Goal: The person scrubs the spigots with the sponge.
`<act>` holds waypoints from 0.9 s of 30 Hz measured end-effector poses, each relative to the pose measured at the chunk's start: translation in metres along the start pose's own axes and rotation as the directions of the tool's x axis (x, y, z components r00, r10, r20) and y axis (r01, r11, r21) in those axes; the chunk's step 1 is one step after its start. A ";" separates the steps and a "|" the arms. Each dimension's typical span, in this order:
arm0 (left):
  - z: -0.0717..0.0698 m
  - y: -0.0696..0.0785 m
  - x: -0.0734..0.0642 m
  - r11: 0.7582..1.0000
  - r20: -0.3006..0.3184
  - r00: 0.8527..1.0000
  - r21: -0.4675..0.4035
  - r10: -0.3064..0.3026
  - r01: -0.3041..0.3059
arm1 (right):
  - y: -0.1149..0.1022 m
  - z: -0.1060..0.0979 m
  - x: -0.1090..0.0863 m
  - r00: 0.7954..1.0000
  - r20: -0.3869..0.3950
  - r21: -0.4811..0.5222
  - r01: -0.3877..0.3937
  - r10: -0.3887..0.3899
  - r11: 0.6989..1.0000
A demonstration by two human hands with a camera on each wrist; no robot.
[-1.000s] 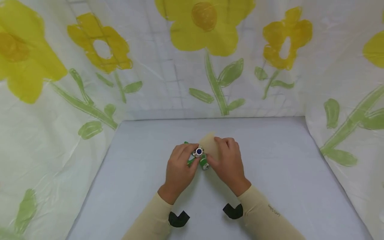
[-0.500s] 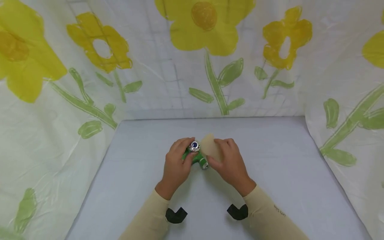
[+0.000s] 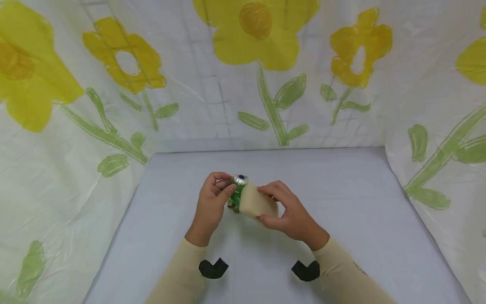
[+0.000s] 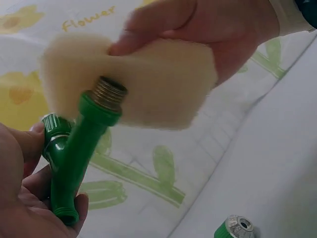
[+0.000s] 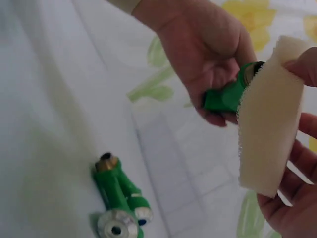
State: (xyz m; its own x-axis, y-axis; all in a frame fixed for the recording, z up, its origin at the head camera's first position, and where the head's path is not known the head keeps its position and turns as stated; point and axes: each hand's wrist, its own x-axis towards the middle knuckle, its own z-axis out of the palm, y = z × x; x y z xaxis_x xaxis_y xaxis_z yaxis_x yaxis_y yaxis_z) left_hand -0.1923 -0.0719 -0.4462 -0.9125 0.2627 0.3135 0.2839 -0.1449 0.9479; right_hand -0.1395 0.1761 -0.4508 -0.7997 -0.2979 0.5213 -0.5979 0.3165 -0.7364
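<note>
My left hand [image 3: 206,202] was closed on a green fitting [image 4: 74,163], thumb on one side and fingers curled about the other, its threaded metal end pointing toward the sponge [image 3: 258,202]. I had that cream sponge pinched between the thumb and fingers of my right hand [image 3: 292,211], with its broad face beside the fitting; whether the two touched I could not tell. Both things were up over the table [image 3: 341,181], short of its far edge, the fitting nearer the far left corner than the far right one. Below my hands a second green fitting [image 5: 111,186] lay on the table, with a brass end and a silvery disc at its other end. Pale sleeves [image 3: 351,274] covered my forearms, a black piece [image 3: 214,268] jutting inward at each wrist. Beyond the table's far edge and along its sides hung a white sheet [image 3: 197,126] with yellow flowers and green stems.
</note>
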 end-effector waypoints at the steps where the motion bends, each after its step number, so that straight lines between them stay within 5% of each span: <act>1: 0.000 -0.001 0.000 1.000 0.012 1.000 -0.025 0.002 -0.001 | -0.002 0.003 0.001 1.000 -0.001 0.031 0.026 -0.026 0.999; 4: 0.005 -0.005 -0.003 0.997 0.083 0.996 -0.068 0.029 -0.023 | -0.010 0.012 0.005 0.996 -0.066 0.100 0.074 -0.068 0.992; 7: 0.011 -0.011 -0.009 0.992 0.202 0.974 -0.101 0.100 -0.081 | -0.017 0.017 0.009 0.982 -0.176 0.146 0.091 -0.064 0.985; 11: 0.023 -0.016 -0.015 0.982 0.279 0.941 -0.061 0.191 -0.181 | -0.025 0.022 0.014 0.934 -0.353 0.086 0.078 -0.043 0.993; 13: 0.029 -0.017 -0.016 0.977 0.245 0.947 -0.010 0.207 -0.211 | -0.027 0.023 0.015 0.906 -0.420 0.021 0.059 -0.044 0.998; 15: 0.034 -0.016 -0.015 0.977 0.158 0.968 0.051 0.195 -0.206 | -0.027 0.023 0.015 0.886 -0.461 -0.040 0.037 -0.051 0.999; 18: 0.036 -0.011 -0.014 0.984 0.005 0.988 0.085 0.156 -0.156 | -0.021 0.027 0.011 0.878 -0.475 -0.158 -0.018 -0.060 0.987; 23: 0.034 -0.003 -0.011 0.998 -0.182 0.982 0.051 0.047 -0.039 | -0.006 0.039 -0.003 0.898 -0.432 -0.346 -0.079 -0.084 0.935; 27: 0.038 -0.004 -0.013 0.998 -0.200 0.979 0.062 0.031 -0.019 | -0.005 0.039 -0.002 0.892 -0.436 -0.398 -0.068 -0.123 0.915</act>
State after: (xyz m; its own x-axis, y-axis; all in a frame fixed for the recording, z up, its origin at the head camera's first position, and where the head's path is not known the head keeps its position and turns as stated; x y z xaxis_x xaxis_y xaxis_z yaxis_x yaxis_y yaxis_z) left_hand -0.1707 -0.0385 -0.4520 -0.9437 0.0622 0.3250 0.3190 -0.0900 0.9435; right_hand -0.1331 0.1402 -0.4647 -0.6631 0.0877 0.7434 -0.5143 0.6681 -0.5376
